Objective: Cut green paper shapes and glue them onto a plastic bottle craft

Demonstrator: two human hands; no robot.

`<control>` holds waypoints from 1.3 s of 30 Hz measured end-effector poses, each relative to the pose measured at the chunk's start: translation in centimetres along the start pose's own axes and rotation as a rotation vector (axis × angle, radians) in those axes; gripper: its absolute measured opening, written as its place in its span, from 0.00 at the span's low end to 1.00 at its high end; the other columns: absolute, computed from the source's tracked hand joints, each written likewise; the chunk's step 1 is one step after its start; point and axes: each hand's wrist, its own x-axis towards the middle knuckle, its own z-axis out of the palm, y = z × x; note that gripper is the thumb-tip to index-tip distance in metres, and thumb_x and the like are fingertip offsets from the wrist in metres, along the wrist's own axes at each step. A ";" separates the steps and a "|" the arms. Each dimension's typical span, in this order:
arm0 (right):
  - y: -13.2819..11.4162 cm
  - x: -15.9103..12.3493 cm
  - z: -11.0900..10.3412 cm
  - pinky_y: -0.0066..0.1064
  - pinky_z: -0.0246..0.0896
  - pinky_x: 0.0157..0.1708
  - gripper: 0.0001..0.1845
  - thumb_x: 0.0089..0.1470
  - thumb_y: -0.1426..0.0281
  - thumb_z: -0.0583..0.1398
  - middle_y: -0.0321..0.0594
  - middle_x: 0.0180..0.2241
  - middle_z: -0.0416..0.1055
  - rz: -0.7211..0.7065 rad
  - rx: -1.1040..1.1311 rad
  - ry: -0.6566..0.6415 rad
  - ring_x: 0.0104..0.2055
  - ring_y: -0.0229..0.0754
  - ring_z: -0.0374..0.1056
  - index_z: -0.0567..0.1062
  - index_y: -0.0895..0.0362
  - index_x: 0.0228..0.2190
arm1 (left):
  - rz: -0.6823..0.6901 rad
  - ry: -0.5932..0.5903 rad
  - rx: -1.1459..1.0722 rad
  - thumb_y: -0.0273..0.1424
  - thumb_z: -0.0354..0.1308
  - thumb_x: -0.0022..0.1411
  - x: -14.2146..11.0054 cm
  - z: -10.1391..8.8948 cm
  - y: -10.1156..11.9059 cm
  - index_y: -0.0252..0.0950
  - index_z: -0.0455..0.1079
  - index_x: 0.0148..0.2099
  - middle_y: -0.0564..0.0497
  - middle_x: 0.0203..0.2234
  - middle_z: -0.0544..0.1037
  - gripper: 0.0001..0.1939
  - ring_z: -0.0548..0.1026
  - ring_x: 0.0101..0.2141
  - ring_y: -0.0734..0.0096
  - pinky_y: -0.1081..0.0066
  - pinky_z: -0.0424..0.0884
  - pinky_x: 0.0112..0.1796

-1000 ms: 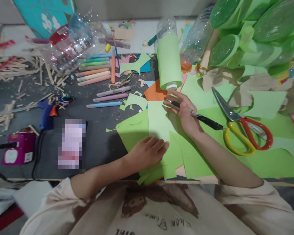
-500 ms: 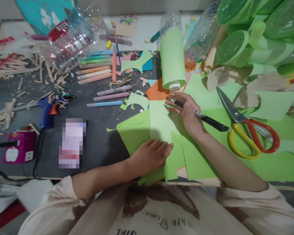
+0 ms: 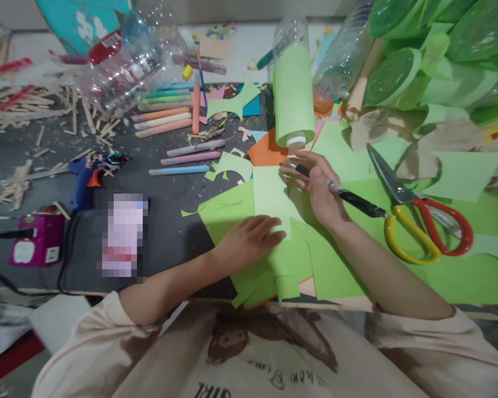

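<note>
My left hand (image 3: pixel 253 240) lies palm down, fingers stretched out, on the lower part of a pale green paper sheet (image 3: pixel 269 190). Darker green papers (image 3: pixel 228 210) lie under that sheet and around it. A black pen (image 3: pixel 363 204) is held in my right hand (image 3: pixel 321 190), its barrel passing between thumb and fingers and its back end pointing toward the scissors. The fingers of that hand reach over the sheet's right edge. Just beyond them, a clear plastic bottle wrapped in green paper (image 3: pixel 294 94) lies with its white cap toward me.
Large scissors (image 3: pixel 402 202) with yellow and red handles lie at right, below a pile of green-wrapped bottles (image 3: pixel 452 72). At left are a blue glue gun (image 3: pixel 81 182), a purple box (image 3: pixel 37 237), a phone (image 3: pixel 122 235), several markers (image 3: pixel 161 124) and wood sticks (image 3: pixel 20 108).
My left hand has slid slightly up the pale green sheet, and its fingers have straightened from a curl. The right hand stays in nearly the same place with the pen.
</note>
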 end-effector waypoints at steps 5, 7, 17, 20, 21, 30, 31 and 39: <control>0.3 0.5 -0.2 0.38 0.74 0.43 0.26 0.53 0.42 0.58 0.38 0.41 0.77 -0.036 0.073 0.065 0.40 0.42 0.77 0.72 0.49 0.41 | -0.031 -0.025 0.049 0.20 0.48 0.66 0.1 -0.1 -0.8 0.37 0.69 0.52 0.46 0.45 0.78 0.16 0.74 0.49 0.67 0.66 0.72 0.49; 0.3 0.7 -0.3 0.33 0.72 0.33 0.24 0.54 0.43 0.57 0.35 0.30 0.74 -0.052 0.066 0.116 0.30 0.39 0.74 0.70 0.50 0.36 | -0.023 -0.026 0.065 0.20 0.48 0.66 0.2 -0.1 -0.7 0.36 0.69 0.52 0.46 0.44 0.78 0.16 0.75 0.48 0.67 0.67 0.72 0.49; 0.0 1.0 -0.6 0.25 0.57 0.17 0.17 0.53 0.52 0.62 0.29 0.20 0.68 -0.045 0.057 0.083 0.17 0.31 0.62 0.69 0.52 0.28 | -0.002 -0.015 0.020 0.21 0.48 0.68 0.3 -0.2 0.6 0.32 0.67 0.56 0.46 0.40 0.80 0.17 0.77 0.42 0.67 0.68 0.74 0.41; 0.0 1.0 -0.5 0.26 0.62 0.18 0.18 0.51 0.50 0.64 0.28 0.21 0.71 -0.032 0.087 0.071 0.17 0.32 0.65 0.70 0.51 0.29 | -0.006 -0.012 0.003 0.22 0.50 0.67 0.1 -0.3 0.8 0.32 0.68 0.54 0.44 0.42 0.79 0.15 0.77 0.43 0.66 0.67 0.74 0.41; 0.0 1.0 -0.5 0.26 0.63 0.19 0.18 0.50 0.50 0.64 0.29 0.21 0.72 -0.026 0.097 0.064 0.18 0.32 0.66 0.71 0.51 0.30 | -0.009 -0.008 0.000 0.22 0.50 0.67 0.1 -0.3 0.8 0.32 0.69 0.53 0.43 0.43 0.79 0.15 0.77 0.45 0.65 0.67 0.75 0.42; -0.5 0.6 -0.4 0.29 0.69 0.23 0.18 0.49 0.51 0.66 0.32 0.23 0.75 0.007 0.035 0.060 0.22 0.36 0.72 0.75 0.52 0.33 | -0.121 0.001 0.046 0.28 0.50 0.69 0.4 -0.6 0.3 0.35 0.65 0.59 0.39 0.58 0.72 0.17 0.68 0.60 0.57 0.60 0.69 0.55; -0.6 0.5 -0.3 0.29 0.70 0.24 0.19 0.50 0.50 0.65 0.33 0.24 0.76 0.010 0.016 0.066 0.23 0.37 0.73 0.76 0.52 0.34 | -0.129 -0.015 0.042 0.29 0.50 0.69 0.4 -0.5 0.2 0.35 0.64 0.59 0.39 0.58 0.71 0.18 0.67 0.60 0.57 0.59 0.69 0.55; -0.7 0.2 -0.2 0.34 0.74 0.31 0.20 0.51 0.48 0.63 0.35 0.25 0.77 0.019 -0.018 0.115 0.29 0.41 0.77 0.76 0.52 0.34 | -0.081 -0.039 0.048 0.24 0.50 0.66 0.2 -0.2 0.2 0.36 0.62 0.60 0.38 0.61 0.67 0.21 0.65 0.62 0.57 0.55 0.64 0.59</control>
